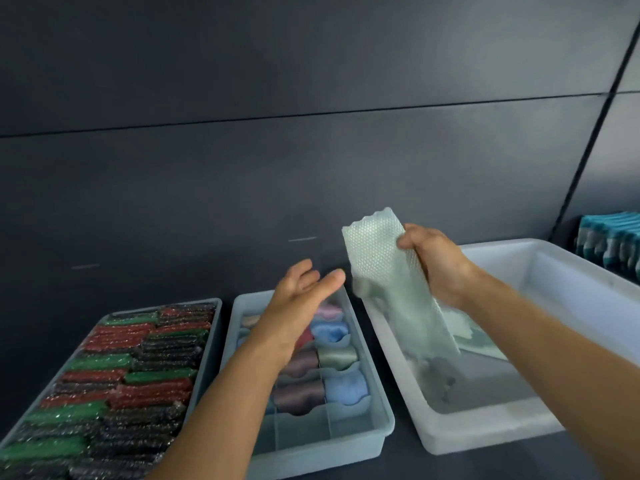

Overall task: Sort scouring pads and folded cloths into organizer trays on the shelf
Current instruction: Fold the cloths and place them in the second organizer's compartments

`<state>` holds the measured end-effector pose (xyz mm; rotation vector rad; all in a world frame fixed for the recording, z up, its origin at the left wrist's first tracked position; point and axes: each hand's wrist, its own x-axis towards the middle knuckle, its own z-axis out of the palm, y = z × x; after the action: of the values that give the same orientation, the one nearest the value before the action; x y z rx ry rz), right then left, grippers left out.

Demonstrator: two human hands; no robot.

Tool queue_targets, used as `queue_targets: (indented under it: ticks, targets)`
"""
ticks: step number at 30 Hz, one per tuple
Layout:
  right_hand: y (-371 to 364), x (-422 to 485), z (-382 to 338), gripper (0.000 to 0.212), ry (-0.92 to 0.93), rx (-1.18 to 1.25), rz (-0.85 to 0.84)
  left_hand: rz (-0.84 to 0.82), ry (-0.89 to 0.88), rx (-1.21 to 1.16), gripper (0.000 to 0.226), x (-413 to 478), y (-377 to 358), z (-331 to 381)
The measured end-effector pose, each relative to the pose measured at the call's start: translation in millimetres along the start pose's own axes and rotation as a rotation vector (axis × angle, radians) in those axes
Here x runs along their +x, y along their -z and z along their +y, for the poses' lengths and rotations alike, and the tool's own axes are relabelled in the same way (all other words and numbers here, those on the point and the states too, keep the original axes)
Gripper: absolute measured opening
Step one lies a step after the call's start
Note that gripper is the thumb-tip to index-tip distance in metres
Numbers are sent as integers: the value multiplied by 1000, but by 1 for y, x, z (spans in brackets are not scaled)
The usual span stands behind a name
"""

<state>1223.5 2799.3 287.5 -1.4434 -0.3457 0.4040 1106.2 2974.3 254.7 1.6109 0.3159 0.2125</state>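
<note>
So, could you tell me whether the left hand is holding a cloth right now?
No, the left hand is open and empty above the divided tray, while the right hand grips the pale green cloth.

Dim, soft light from the right; faint wall glare — motion-blurred hands, wide-angle bending at edges.

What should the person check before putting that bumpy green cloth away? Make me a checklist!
1. Right hand grips the pale green bumpy cloth: ok.
2. Cloth folded small for a slot: not ok, it hangs long.
3. Left hand free to help: ok, open and holding nothing.
4. Empty slot in the pale blue divided plastic tray: ok, near row looks bare.
5. White plastic bin emptied: not ok, another pale cloth lies inside.
</note>
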Motion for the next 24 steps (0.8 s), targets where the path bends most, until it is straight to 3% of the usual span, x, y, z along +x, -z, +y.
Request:
queue_targets:
  ticks: [2, 7, 9, 12, 17, 20, 24]
  targets:
    - [-8, -5, -13, 42, 22, 82, -99, -97, 58, -90, 81, 6, 1, 13]
    - [-26, -17, -36, 51, 23, 270, -229, -271, 22, -486, 49, 6, 10, 46]
    - [-32, -22, -44, 50, 51, 288, -274, -239, -90, -541, 38, -1, 17, 61]
    - [-46, -28, -50, 33, 174, 142, -269, -21, -320, -302, 23, -11, 27, 79]
    - [-73, -31, -53, 17, 337, 48, 36, 215, -578, 31, 14, -21, 43, 90]
    - [-83, -32, -52, 15, 376, 8, 40, 282, -627, 122, 18, -22, 53, 86]
    - [-96, -37, -52, 7, 459, -10, 64, 286, -596, 53, 20, -25, 53, 83]
